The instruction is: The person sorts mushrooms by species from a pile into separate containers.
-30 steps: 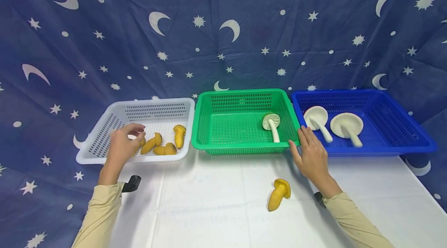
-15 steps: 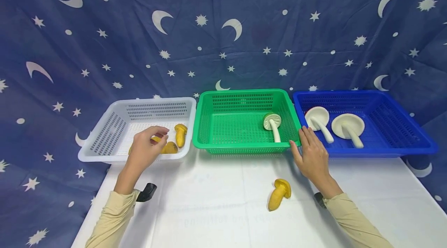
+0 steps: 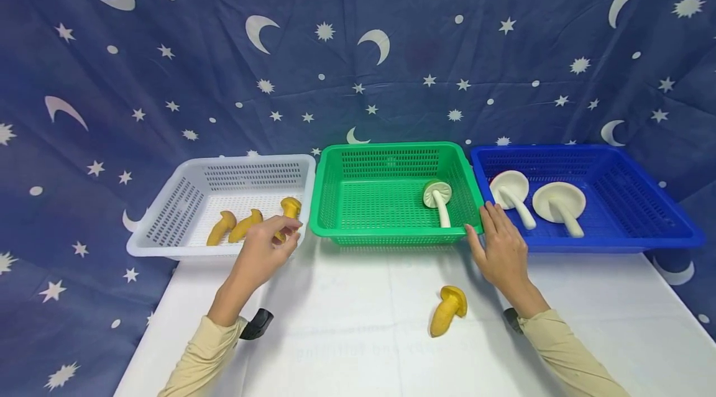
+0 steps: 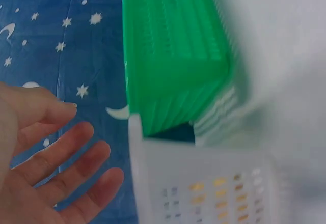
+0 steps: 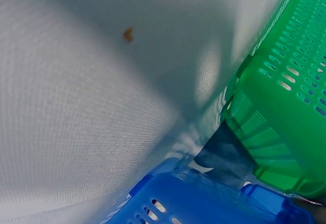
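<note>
My left hand point(image 3: 266, 249) hovers over the front right of the white basket point(image 3: 184, 253). Nothing sits between its loosely bent fingers point(image 4: 84, 170) in the left wrist view. Yellow toy mushrooms lie in that basket: one at the left point(image 3: 221, 227), one beside it point(image 3: 245, 225), and others partly hidden behind the hand. On the front corners of the green basket point(image 3: 386, 232) and the blue basket point(image 3: 632, 241), where they meet, my right hand point(image 3: 502, 254) rests with its fingers extended. Another yellow mushroom point(image 3: 447, 311) lies on the table in front.
One white-stemmed mushroom point(image 3: 438, 198) with a green-edged cap lies in the green basket. Two more pale mushrooms, one at the left point(image 3: 511, 192) and one at the right point(image 3: 559, 203), lie in the blue basket. A starry blue cloth point(image 3: 335, 74) hangs behind the white table point(image 3: 347, 335).
My left hand has moved right across the front of the white basket, uncovering the mushrooms at its left. The right hand has stayed on the basket corners.
</note>
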Demonstrator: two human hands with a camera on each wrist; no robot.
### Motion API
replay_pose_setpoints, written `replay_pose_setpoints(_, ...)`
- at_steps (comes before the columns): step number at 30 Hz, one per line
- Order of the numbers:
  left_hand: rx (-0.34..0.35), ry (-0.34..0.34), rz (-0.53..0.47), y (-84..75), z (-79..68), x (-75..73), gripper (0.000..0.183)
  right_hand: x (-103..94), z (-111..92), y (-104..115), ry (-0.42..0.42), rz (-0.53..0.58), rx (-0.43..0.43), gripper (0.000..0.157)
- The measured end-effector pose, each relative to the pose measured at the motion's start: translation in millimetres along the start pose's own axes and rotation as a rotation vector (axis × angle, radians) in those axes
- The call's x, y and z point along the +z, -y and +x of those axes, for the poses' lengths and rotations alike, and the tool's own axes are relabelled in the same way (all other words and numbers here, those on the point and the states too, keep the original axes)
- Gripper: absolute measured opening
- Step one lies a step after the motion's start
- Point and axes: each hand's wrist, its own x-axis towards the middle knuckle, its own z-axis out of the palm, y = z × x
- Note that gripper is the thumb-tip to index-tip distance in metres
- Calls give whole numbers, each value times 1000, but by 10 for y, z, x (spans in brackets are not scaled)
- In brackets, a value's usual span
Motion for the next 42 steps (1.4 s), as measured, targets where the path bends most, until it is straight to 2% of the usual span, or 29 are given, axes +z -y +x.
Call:
replay_pose_setpoints(13,45,63,-58,-279,-66,432,15,3,-21,-29,-4,2,11,53)
replay_pose_setpoints(22,46,116,-89,-426,-85,607,18,14,-19,-17,0,-1,2,54)
replay_pose_setpoints(32,15,203,-242,-574,-107,834,18,29,-1,-33,-25,6,-4,53)
replay_pose_setpoints(42,63,291,-266,-823,-172,1127,21,17,0,-23,-6,2,4,54)
